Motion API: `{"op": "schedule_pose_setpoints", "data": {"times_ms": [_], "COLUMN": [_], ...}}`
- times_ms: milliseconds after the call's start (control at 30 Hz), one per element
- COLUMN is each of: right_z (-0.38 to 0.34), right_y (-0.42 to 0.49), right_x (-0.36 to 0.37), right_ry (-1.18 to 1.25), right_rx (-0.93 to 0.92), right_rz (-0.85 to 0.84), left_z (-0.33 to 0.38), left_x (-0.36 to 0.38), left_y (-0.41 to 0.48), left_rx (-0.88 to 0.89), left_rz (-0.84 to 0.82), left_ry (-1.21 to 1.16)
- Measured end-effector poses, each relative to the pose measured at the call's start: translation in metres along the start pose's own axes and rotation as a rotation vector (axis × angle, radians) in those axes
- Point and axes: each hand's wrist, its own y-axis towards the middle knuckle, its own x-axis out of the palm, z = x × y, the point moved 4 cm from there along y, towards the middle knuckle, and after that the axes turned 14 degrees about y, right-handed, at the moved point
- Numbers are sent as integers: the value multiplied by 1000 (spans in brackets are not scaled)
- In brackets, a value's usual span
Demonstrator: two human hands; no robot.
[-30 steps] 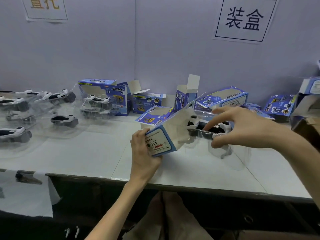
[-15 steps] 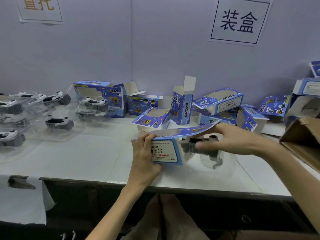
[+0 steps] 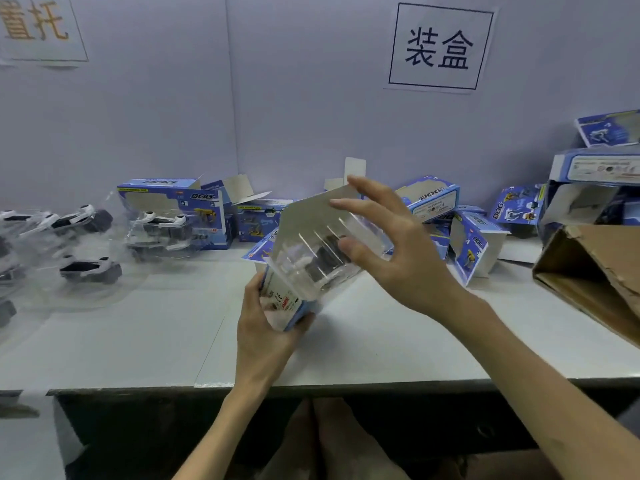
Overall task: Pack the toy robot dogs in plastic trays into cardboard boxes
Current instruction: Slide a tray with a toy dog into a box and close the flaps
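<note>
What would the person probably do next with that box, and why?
Probably push the clear tray the rest of the way into the blue box: the left hand grips the box's lower end, the tray seems only partly inside, and the right hand touches it with its thumb.

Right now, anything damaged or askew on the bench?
Yes: the brown carton at far right lies tipped with a torn, ragged flap edge. The blue boxes behind are jumbled, some toppled, flaps open.

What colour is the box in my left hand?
The box is blue with a white label panel, best seen in the head view.
</note>
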Motion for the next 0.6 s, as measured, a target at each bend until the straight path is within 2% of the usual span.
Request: {"op": "schedule_pose_setpoints", "data": {"times_ms": [100, 233, 433, 600], "right_z": [4, 21, 25, 37], "right_y": [6, 9, 34, 47], "right_x": [18, 41, 46, 50], "right_ry": [-29, -141, -233, -251], "right_rx": [-46, 53, 102, 215], "right_rz": [20, -97, -148, -374], "left_z": [0, -11, -19, -19], "left_x": [-2, -3, -1, 6], "left_y": [1, 2, 6, 7], "left_rx": [-64, -158, -192, -163], "left_rz": [-9, -13, -75, -206], "left_ry": [-26, -28, -48, -37]}}
